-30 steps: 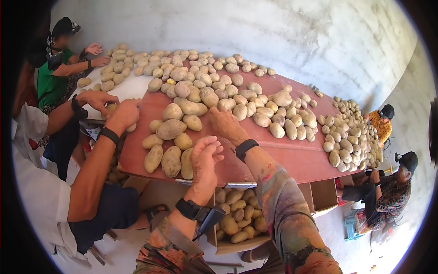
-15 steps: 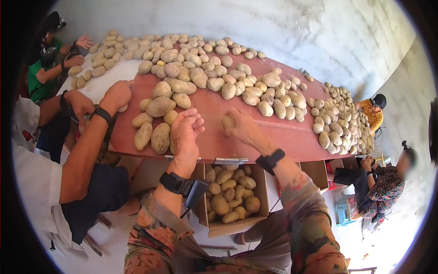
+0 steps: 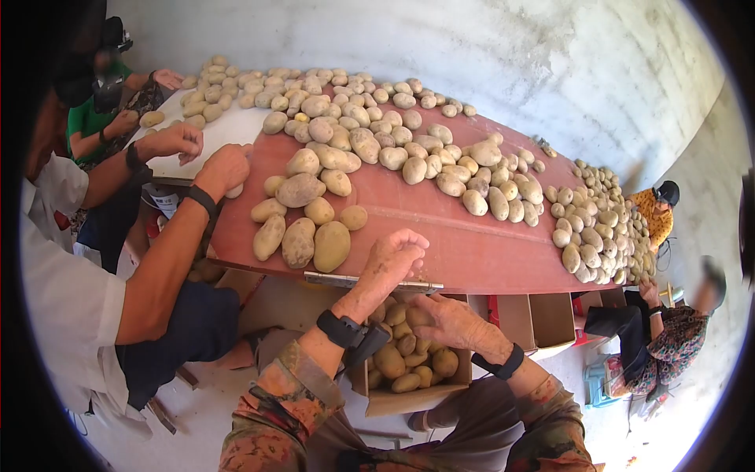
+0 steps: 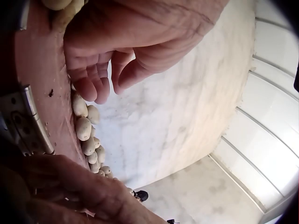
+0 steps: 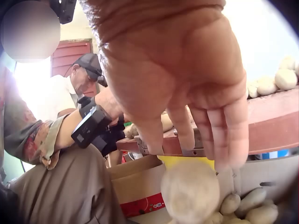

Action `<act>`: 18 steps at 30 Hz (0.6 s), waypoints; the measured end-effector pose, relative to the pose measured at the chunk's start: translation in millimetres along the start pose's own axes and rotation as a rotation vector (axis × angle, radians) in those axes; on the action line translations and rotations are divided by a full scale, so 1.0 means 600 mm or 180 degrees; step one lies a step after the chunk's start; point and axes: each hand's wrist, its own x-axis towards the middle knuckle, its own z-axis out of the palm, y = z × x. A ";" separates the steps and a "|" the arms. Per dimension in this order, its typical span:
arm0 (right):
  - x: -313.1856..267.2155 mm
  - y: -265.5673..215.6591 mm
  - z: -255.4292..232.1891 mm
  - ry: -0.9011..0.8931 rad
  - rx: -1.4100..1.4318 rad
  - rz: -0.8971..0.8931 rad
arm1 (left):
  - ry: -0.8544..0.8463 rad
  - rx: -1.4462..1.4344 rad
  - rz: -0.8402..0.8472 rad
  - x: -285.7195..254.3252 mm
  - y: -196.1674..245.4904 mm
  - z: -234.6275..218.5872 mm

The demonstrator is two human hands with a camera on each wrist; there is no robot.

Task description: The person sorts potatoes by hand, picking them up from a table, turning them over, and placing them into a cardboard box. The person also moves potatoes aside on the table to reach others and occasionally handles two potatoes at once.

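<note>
My right hand (image 3: pixel 456 321) is over a cardboard box (image 3: pixel 413 403) below the table's front edge, its fingers extended and pointing down. Just beneath those fingertips, a blurred pale potato (image 5: pixel 190 192) hangs in the air above the box. Several potatoes (image 3: pixel 405 382) lie inside. My left hand (image 3: pixel 392 263) hovers at the table edge beside a metal hinge (image 3: pixel 330 279), fingers loosely bent and nothing in them. To its left, a group of large potatoes (image 3: pixel 332 245) rests on the reddish tabletop (image 3: pixel 456 252).
Potatoes (image 3: pixel 472 177) spread along the back of the table, with another heap (image 3: pixel 602 228) at the right end. On the left a person in a white shirt (image 3: pixel 75 275) works close by. More cardboard boxes (image 3: pixel 550 318) stand under the table. Another person sits far right (image 3: pixel 676 338).
My right hand picked up a potato from the table, brought it down over the box and let go of it. My left hand moved right, uncovering potatoes on the table.
</note>
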 end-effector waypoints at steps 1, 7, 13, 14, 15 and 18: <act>0.002 0.006 -0.002 -0.0016 -0.0060 -0.0045 | 0.0116 -0.0055 0.0052 0.003 -0.005 -0.001; 0.048 -0.022 -0.046 0.1016 0.0385 0.0104 | 0.0773 0.0141 0.1164 -0.001 0.002 0.012; 0.159 -0.016 -0.044 0.1442 0.0379 -0.0778 | 0.0877 0.0329 0.1862 -0.029 0.019 0.033; 0.179 -0.016 -0.045 0.1518 0.0352 -0.0989 | 0.0937 0.0360 0.1969 -0.031 0.023 0.031; 0.199 -0.017 -0.046 0.1592 0.0319 -0.1199 | 0.0995 0.0389 0.2077 -0.033 0.025 0.029; 0.280 -0.001 -0.028 0.1814 0.0146 -0.1830 | 0.1201 0.0390 0.2343 -0.031 0.034 0.016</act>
